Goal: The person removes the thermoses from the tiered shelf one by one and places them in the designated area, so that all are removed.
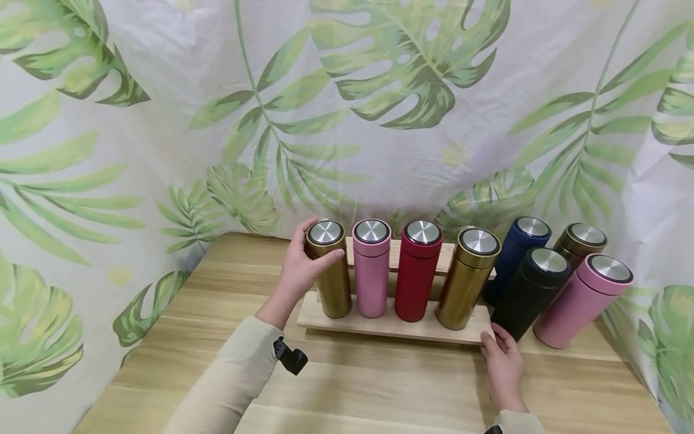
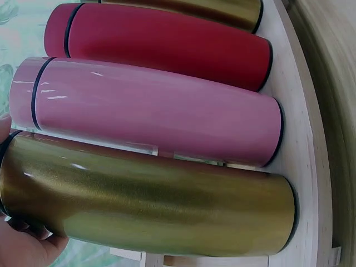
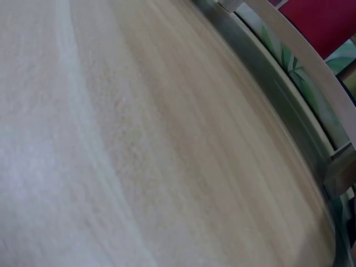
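My left hand [image 1: 300, 268] grips the upper part of a gold thermos bottle [image 1: 335, 283], thumb in front and fingers behind. That bottle stands upright at the left end of the front step of a two-step wooden rack [image 1: 379, 322]. To its right on the same step stand a pink bottle [image 1: 372, 274], a red bottle [image 1: 416, 280] and a second gold bottle [image 1: 461, 289]. In the left wrist view, the gripped gold bottle's base meets the step. My right hand [image 1: 503, 364] holds the rack's right front corner; some of its fingers are hidden.
Right of the rack stand a blue bottle [image 1: 512, 259], a black bottle [image 1: 528, 295], a brown bottle [image 1: 577, 241] and another pink bottle [image 1: 580, 301]. Wood-grain table [image 1: 379, 392] lies in front. A leaf-print cloth [image 1: 347, 157] hangs behind.
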Available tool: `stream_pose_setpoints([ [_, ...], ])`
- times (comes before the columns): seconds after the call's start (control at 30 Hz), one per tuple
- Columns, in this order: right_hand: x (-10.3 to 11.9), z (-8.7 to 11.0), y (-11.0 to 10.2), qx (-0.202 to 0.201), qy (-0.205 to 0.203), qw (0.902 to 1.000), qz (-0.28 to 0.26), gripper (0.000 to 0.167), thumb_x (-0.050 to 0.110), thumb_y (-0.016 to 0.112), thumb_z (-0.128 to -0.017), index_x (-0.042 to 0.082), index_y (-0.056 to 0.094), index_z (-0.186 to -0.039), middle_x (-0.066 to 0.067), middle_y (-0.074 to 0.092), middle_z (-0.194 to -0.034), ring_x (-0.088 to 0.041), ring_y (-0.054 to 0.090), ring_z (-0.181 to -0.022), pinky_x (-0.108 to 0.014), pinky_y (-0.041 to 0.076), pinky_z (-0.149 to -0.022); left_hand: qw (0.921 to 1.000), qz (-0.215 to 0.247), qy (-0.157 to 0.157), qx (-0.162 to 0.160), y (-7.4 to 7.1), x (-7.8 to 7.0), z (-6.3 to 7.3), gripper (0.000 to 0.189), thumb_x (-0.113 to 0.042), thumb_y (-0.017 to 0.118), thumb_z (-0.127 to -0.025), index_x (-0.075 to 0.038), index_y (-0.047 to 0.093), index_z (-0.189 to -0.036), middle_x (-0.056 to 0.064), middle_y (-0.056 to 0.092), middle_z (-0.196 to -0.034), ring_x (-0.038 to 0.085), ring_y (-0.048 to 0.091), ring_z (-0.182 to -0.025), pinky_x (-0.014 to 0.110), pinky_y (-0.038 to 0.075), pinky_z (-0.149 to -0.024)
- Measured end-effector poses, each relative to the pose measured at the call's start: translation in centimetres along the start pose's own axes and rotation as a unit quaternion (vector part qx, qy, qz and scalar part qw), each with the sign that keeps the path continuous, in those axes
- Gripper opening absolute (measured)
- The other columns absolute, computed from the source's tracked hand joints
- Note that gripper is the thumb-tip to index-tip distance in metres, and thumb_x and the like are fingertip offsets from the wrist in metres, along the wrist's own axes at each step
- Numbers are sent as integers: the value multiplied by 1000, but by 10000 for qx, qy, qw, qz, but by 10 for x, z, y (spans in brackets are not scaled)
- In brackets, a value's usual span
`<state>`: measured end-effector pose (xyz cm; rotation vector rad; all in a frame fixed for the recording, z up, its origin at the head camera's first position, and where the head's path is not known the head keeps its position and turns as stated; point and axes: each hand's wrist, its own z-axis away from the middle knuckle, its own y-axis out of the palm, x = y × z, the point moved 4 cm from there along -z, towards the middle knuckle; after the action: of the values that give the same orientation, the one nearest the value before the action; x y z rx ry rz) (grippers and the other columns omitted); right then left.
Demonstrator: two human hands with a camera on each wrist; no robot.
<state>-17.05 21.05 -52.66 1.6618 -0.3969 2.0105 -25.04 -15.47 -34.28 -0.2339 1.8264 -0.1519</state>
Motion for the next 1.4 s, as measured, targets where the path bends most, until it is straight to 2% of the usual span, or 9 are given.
stream_pose_setpoints([
  [0.27, -3, -3, -1, -89, -147, 9988, -454, 41, 6, 59, -89, -5, 47, -127, 19, 56, -90, 8, 54, -83, -9, 49, -70, 9997, -214, -46, 90, -2, -4, -1, 76, -17, 79, -73, -10, 37, -136, 13, 51, -124, 26, 53, -111, 39, 46, -94],
  [0.47, -4, -2, 0, -104, -186, 9973, -705, 36, 3, 61, -87, -2, 55, -121, 20, 61, -90, 6, 57, -81, -10, 50, -69, 9993, -356, 48, 132, -4, -7, -2, 73, -15, 80, -72, -7, 41, -133, 14, 55, -120, 26, 56, -107, 38, 48, -90],
  [0.7, -2, -1, 1, -102, -240, 9976, -644, 20, 5, 62, -87, 4, 66, -107, 19, 62, -87, 7, 58, -79, -10, 50, -69, 9985, -509, 101, 152, -10, -10, -1, 68, -17, 80, -71, -10, 45, -129, 13, 57, -118, 24, 57, -105, 36, 49, -88],
  [0.87, -4, -1, 0, -114, -191, 9982, -551, 22, 5, 62, -87, 3, 65, -109, 20, 61, -85, 7, 57, -79, -9, 50, -68, 9981, -572, 198, 85, -15, -15, 0, 67, -17, 80, -71, -9, 45, -128, 14, 57, -115, 25, 58, -102, 36, 50, -86],
  [1.07, -6, -2, -1, -159, -226, 9982, -540, 21, 4, 60, -87, 3, 65, -108, 19, 61, -85, 7, 57, -78, -9, 50, -68, 9973, -627, 391, -48, -26, -23, 0, 67, -15, 81, -70, -8, 47, -127, 14, 58, -115, 24, 59, -100, 33, 50, -85],
  [1.4, -6, -2, -2, -144, -270, 9980, -561, 21, 4, 61, -87, 4, 66, -107, 19, 61, -84, 7, 58, -76, -10, 50, -68, 9938, -1008, 389, -266, -49, -28, 2, 67, -16, 80, -71, -6, 46, -128, 14, 56, -117, 25, 58, -102, 19, 49, -78],
])
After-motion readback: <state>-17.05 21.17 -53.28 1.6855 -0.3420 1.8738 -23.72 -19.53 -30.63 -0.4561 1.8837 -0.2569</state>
